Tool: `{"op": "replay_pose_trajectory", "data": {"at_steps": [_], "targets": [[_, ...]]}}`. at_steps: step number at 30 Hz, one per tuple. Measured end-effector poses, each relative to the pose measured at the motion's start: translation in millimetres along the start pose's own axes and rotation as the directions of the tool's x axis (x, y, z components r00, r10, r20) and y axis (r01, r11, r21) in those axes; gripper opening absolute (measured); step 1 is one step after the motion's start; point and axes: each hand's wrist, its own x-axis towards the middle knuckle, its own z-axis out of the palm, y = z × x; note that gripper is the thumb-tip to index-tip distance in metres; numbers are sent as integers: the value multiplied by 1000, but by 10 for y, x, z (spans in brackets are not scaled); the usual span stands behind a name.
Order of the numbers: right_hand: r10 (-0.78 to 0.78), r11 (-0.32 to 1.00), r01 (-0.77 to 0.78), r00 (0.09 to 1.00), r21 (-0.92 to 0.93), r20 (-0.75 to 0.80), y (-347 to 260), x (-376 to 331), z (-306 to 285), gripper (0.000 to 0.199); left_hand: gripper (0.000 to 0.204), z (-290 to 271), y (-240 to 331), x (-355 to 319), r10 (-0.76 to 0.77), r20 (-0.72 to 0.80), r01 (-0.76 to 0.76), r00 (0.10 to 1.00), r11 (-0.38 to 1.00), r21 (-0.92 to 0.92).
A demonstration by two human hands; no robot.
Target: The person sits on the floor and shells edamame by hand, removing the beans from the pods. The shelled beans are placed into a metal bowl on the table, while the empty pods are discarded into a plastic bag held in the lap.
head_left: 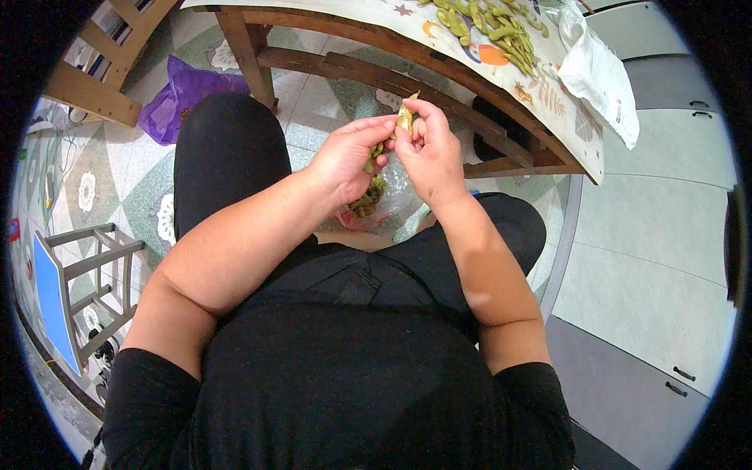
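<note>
A yellow-green edamame pod (404, 119) is held between both hands, in front of and above my knees. My right hand (432, 157) pinches the pod with thumb and fingers along its right side. The fingertips of my left hand (346, 160) touch the pod's left side, and its lower fingers curl round several more green pods (375, 157). Beneath the hands, a see-through plastic bag (395, 192) stands between my legs with greenish pods or shells (368, 202) in it. My hands and wrists partly cover the bag.
Ahead is a wooden table (360, 16) with a patterned cover, bearing a heap of pods (501, 35) and a white bag (599, 74) over its edge. A purple bag (184, 94) lies by my left knee. A blue-topped stool (55, 301) is left; cabinets (650, 219) line the right.
</note>
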Motion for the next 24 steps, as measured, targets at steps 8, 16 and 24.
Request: {"op": "replay_pose_trajectory", "data": {"at_steps": [8, 16, 24], "targets": [[137, 902, -104, 989, 418, -49, -38, 28, 10, 29, 25, -42, 66, 24, -133, 126, 158, 983, 964, -214], [242, 954, -237, 970, 182, -6, 127, 66, -160, 15, 24, 13, 151, 29, -68, 46, 76, 997, 977, -197], [246, 961, -243, 969, 128, -2, 65, 87, -220, 19, 36, 74, 42, -7, 96, 124, -116, 988, 978, 171]]}}
